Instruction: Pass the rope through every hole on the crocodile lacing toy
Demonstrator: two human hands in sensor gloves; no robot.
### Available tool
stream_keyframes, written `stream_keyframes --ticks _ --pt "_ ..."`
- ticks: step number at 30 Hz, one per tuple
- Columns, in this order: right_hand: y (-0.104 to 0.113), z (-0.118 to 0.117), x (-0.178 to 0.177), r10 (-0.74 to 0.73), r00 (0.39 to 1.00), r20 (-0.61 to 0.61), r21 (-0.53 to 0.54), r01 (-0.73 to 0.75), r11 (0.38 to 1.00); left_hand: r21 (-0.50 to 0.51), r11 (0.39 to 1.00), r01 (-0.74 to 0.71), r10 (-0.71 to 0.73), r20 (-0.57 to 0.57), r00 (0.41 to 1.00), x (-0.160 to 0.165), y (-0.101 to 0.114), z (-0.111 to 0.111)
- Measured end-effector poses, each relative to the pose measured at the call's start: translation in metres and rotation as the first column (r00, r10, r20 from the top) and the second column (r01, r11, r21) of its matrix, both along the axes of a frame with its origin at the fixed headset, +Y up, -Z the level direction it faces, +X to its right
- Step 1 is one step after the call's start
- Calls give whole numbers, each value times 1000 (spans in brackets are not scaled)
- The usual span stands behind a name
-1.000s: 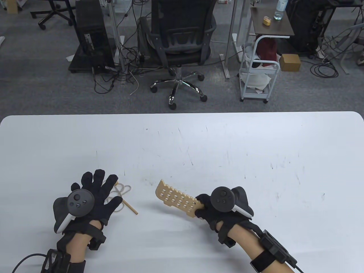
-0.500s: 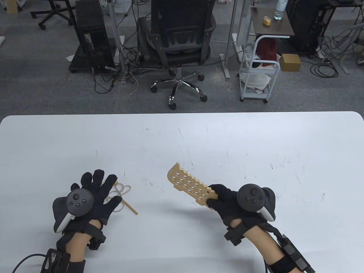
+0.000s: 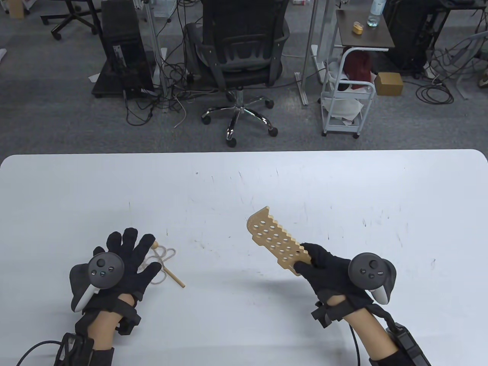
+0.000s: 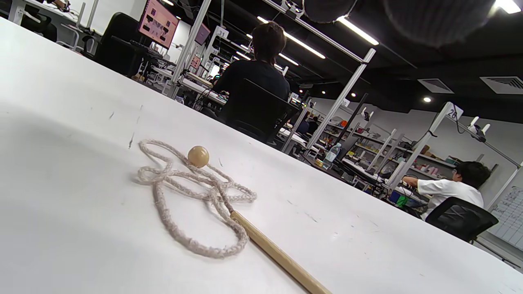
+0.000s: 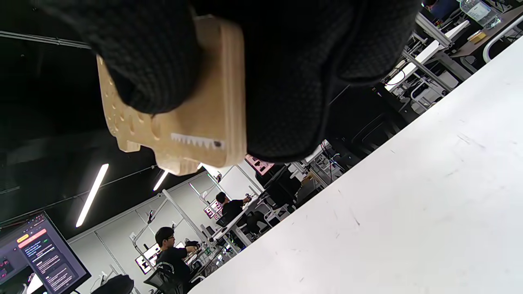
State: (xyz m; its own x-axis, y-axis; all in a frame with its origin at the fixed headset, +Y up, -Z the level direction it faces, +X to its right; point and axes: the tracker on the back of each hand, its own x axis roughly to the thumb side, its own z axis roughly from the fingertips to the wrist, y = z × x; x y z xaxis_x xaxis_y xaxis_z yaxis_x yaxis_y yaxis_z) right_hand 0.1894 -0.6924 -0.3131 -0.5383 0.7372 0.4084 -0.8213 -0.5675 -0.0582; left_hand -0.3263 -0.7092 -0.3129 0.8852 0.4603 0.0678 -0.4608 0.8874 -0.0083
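Note:
The wooden crocodile lacing board (image 3: pixel 272 238), pale tan with several holes and a toothed back edge, is held above the table by my right hand (image 3: pixel 324 267), which grips its lower end. In the right wrist view the crocodile (image 5: pixel 196 122) shows its painted teeth between my gloved fingers (image 5: pixel 143 61). The cream rope (image 3: pixel 164 257) lies in loose loops on the table by my left hand (image 3: pixel 126 259), with a wooden bead (image 4: pixel 198 156) at one end and a wooden needle stick (image 3: pixel 173 276) at the other. My left hand lies flat with spread fingers over part of the rope (image 4: pixel 196 192).
The white table (image 3: pixel 244 183) has scuff marks. Past its far edge stand an office chair (image 3: pixel 240 61), a computer tower (image 3: pixel 120 49) and a white cart (image 3: pixel 347 99). The wrist views show people seated at other desks.
My right hand has carried the crocodile board to the right and a little farther away, turning it more upright. My left hand and the rope have stayed put.

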Motion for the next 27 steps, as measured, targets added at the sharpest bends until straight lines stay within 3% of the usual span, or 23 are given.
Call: stream_keyframes --ticks 11,27 --pt "-4 6 9 22 999 28 41 -23 999 32 999 -11 12 -24 1000 -6 8 3" --pt "-6 0 22 -21 1000 23 -5 21 1000 44 999 31 -30 -27 999 -4 11 -1"
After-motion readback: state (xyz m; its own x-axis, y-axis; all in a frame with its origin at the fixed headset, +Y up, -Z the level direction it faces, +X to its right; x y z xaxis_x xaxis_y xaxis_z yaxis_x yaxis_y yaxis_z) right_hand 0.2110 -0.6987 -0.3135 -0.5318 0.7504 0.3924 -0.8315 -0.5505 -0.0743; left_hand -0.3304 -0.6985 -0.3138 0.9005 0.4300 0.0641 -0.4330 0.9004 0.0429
